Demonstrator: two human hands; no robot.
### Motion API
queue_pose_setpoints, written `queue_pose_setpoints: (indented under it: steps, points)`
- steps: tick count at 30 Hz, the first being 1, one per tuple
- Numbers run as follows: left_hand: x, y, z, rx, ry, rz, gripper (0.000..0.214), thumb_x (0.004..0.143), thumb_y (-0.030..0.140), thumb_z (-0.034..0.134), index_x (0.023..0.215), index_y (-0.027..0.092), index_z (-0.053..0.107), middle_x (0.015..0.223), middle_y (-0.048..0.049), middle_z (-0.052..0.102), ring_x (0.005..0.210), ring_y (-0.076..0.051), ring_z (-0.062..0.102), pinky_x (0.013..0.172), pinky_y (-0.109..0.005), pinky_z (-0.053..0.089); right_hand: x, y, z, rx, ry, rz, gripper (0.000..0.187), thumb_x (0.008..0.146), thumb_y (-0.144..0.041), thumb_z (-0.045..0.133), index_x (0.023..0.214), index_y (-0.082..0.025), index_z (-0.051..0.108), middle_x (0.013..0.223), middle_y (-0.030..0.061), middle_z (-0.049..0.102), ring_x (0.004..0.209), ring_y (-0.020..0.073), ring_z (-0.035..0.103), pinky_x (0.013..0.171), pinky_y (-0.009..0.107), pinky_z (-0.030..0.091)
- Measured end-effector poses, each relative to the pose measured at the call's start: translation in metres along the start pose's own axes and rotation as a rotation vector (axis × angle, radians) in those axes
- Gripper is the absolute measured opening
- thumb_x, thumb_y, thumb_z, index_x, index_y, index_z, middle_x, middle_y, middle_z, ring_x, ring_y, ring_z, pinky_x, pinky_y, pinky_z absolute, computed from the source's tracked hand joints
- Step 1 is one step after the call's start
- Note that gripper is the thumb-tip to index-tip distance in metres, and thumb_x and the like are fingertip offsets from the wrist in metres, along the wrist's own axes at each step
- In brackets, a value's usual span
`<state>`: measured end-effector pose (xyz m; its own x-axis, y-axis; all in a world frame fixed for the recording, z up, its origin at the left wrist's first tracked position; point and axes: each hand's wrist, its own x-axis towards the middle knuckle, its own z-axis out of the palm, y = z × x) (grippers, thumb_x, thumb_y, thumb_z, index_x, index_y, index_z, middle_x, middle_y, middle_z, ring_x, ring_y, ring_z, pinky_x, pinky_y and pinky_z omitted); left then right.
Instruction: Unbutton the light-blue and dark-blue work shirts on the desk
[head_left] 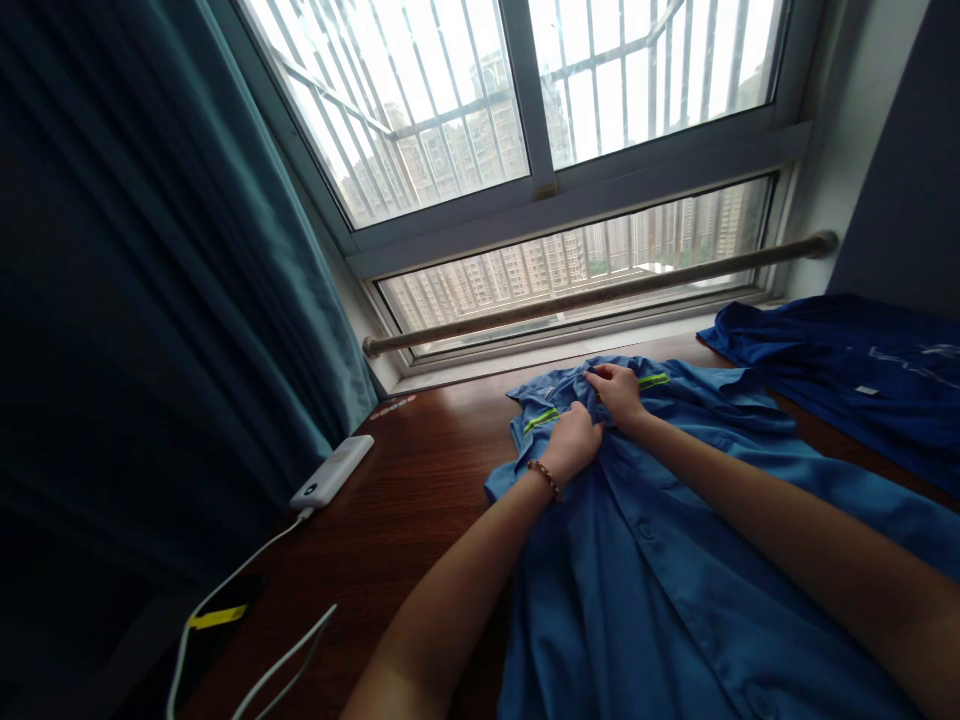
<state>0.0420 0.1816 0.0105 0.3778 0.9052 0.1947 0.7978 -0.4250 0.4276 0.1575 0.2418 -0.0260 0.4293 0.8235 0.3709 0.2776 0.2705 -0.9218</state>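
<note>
A blue work shirt (675,560) with yellow-green reflective strips lies spread on a dark wooden table (420,490), collar toward the window. My left hand (574,440), with a bead bracelet on the wrist, is closed on the shirt's front placket just below the collar. My right hand (616,390) pinches the fabric at the collar, right beside the left hand. Both forearms reach over the shirt's body, where a row of buttons shows.
A second, darker blue garment (847,370) lies at the right by the window. A white power bank (331,472) with white cables (247,640) sits at the table's left. A teal curtain (150,300) hangs on the left; a barred window (525,150) is ahead.
</note>
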Motion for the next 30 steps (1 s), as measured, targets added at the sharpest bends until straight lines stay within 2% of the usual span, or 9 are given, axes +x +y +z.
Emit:
queue_pose_setpoints:
  steps: [3, 5, 11, 13, 15, 17, 19, 24, 30]
  points:
    - [0.001, -0.011, 0.008, 0.006, -0.065, -0.021, 0.011, 0.073, 0.017, 0.053, 0.078, 0.009, 0.059, 0.077, -0.016, 0.063, 0.073, -0.026, 0.06, 0.061, -0.029, 0.04, -0.002, -0.001, 0.001, -0.015, -0.006, 0.04, 0.025, 0.07, -0.035, 0.056, 0.08, -0.013, 0.063, 0.071, 0.005, 0.064, 0.055, 0.0157, 0.058, 0.047, 0.026, 0.047]
    - [0.006, -0.02, 0.012, -0.029, -0.071, -0.035, 0.008, 0.073, 0.017, 0.053, 0.073, 0.011, 0.058, 0.073, -0.0131, 0.063, 0.069, -0.023, 0.059, 0.061, -0.028, 0.04, -0.002, -0.006, 0.0, -0.048, -0.021, 0.013, 0.023, 0.071, -0.031, 0.055, 0.084, -0.014, 0.063, 0.077, 0.0064, 0.064, 0.062, 0.017, 0.059, 0.054, 0.028, 0.049]
    - [0.024, -0.044, 0.027, -0.108, 0.158, 0.03, 0.01, 0.074, 0.022, 0.054, 0.067, 0.015, 0.053, 0.069, -0.0063, 0.06, 0.065, -0.018, 0.054, 0.059, -0.026, 0.037, -0.024, -0.025, -0.001, -0.44, 0.053, -0.388, 0.043, 0.073, -0.02, 0.054, 0.114, -0.011, 0.047, 0.114, 0.0168, 0.047, 0.089, 0.024, 0.054, 0.079, 0.038, 0.044]
    - [0.031, -0.055, 0.028, -0.216, 0.213, 0.042, 0.014, 0.075, 0.022, 0.053, 0.063, 0.015, 0.051, 0.062, -0.0022, 0.056, 0.059, -0.014, 0.05, 0.055, -0.024, 0.035, -0.039, -0.023, 0.001, -0.469, -0.009, -0.444, 0.039, 0.075, -0.019, 0.05, 0.113, -0.011, 0.045, 0.11, 0.0164, 0.046, 0.088, 0.0228, 0.053, 0.077, 0.036, 0.044]
    - [0.039, -0.065, 0.028, -0.366, 0.24, 0.019, 0.018, 0.074, 0.023, 0.055, 0.06, 0.015, 0.048, 0.057, 0.0008, 0.051, 0.054, -0.011, 0.047, 0.053, -0.023, 0.034, -0.053, -0.014, 0.002, -0.436, -0.186, -0.452, 0.027, 0.077, -0.018, 0.047, 0.103, -0.013, 0.049, 0.095, 0.012, 0.052, 0.08, 0.0197, 0.054, 0.073, 0.032, 0.044]
    - [0.043, -0.074, 0.026, -0.566, 0.179, -0.023, 0.021, 0.071, 0.027, 0.059, 0.059, 0.015, 0.047, 0.053, 0.0032, 0.048, 0.049, -0.01, 0.046, 0.05, -0.022, 0.034, -0.06, -0.004, 0.001, -0.38, -0.361, -0.426, 0.015, 0.079, -0.019, 0.043, 0.092, -0.015, 0.051, 0.081, 0.0069, 0.055, 0.072, 0.0173, 0.054, 0.069, 0.029, 0.044]
    - [0.044, -0.079, 0.024, -0.774, 0.08, -0.063, 0.024, 0.068, 0.03, 0.063, 0.06, 0.015, 0.047, 0.052, 0.0046, 0.047, 0.045, -0.008, 0.045, 0.048, -0.021, 0.035, -0.061, 0.003, -0.001, -0.32, -0.431, -0.367, 0.013, 0.081, -0.019, 0.04, 0.086, -0.016, 0.051, 0.071, 0.0032, 0.056, 0.066, 0.0157, 0.054, 0.065, 0.027, 0.042]
    - [0.039, -0.08, 0.018, -1.081, -0.136, -0.09, 0.028, 0.06, 0.032, 0.072, 0.069, 0.012, 0.055, 0.063, 0.0019, 0.056, 0.051, -0.006, 0.05, 0.05, -0.02, 0.039, -0.057, 0.005, -0.009, -0.224, -0.443, -0.29, 0.012, 0.076, -0.017, 0.046, 0.087, -0.017, 0.053, 0.061, -0.002, 0.055, 0.056, 0.0128, 0.053, 0.058, 0.024, 0.04]
    - [0.036, -0.086, 0.01, -1.217, -0.312, -0.18, 0.03, 0.058, 0.021, 0.075, 0.082, 0.01, 0.061, 0.081, -0.0056, 0.063, 0.066, -0.011, 0.059, 0.063, -0.024, 0.046, -0.06, -0.002, -0.015, -0.27, -0.35, -0.395, 0.011, 0.071, -0.017, 0.055, 0.081, -0.018, 0.059, 0.07, 0.0001, 0.055, 0.062, 0.0129, 0.052, 0.062, 0.025, 0.041]
